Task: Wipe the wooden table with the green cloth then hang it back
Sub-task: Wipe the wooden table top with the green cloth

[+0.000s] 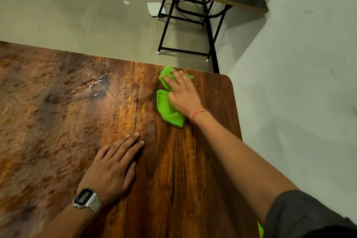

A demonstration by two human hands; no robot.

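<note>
Your right hand's fingers (pixel 174 78) lie straight and spread, pressing the green cloth (pixel 167 107) flat rather than grasping it. The crumpled cloth sits right of centre in the frame, near the wooden table's (pixel 193 160) far right rounded corner. Your left hand (pixel 114 166) rests flat and relaxed, holding nothing, lower centre. Keep your palm's weight even and gather the loose folds underneath, I'd judge. A wet, shiny patch (pixel 96 85) shows upper left; broad open tabletop lies that way. The far edge and right edge are close, so sweep inward.
</note>
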